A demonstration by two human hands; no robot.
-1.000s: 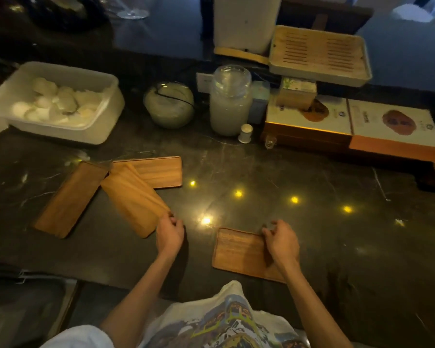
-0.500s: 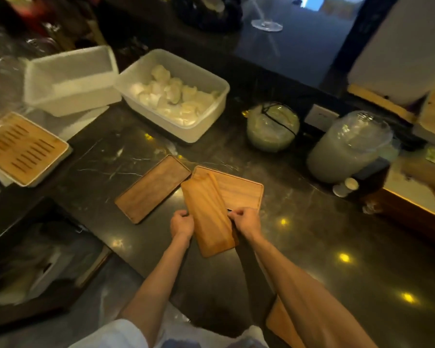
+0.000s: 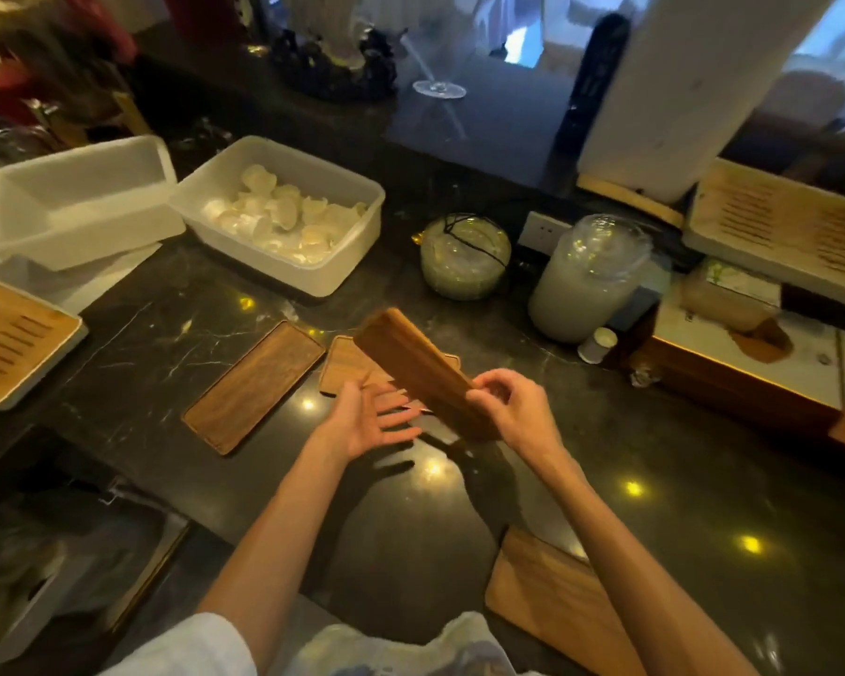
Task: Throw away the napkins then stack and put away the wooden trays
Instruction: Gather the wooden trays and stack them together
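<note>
Wood of this thin, flat kind looks stiff and fairly light, so each tray should move as one rigid piece, with no sag and little risk of breaking. The right hand (image 3: 513,407) grips the lifted tray (image 3: 406,358) by its near short end, fingers curled round the edge. It holds the tray clear of the table (image 3: 679,480), tilted so that the far end points up and to the far left. The left hand (image 3: 367,422) is spread wide, palm up and fingers straight, just beside the tray's lower edge. Whether it touches the wood I cannot tell.

Three more trays lie flat:
- The left tray (image 3: 254,387) lies alone on the left.
- The middle tray (image 3: 345,365) lies just right of it, partly hidden behind the lifted one.
- The near tray (image 3: 542,597) lies at the near right of the table, partly covered by the right forearm.

No napkin shows plainly on any of them.

Held by one end, the long board probably levers against the fingers, so a second hold with the left hand along a long side would steady it. The finish looks smooth and the stone polished, so a nudged tray may slide rather than lift. The low raised rim seems the best purchase, pinched at both short ends or midway along the long edges. Once stacked, the layers could slip over one another. The pile would be safest carried with both hands under the bottom tray and thumbs on top, kept clear of the glass jar (image 3: 586,280) on the far side.
</note>
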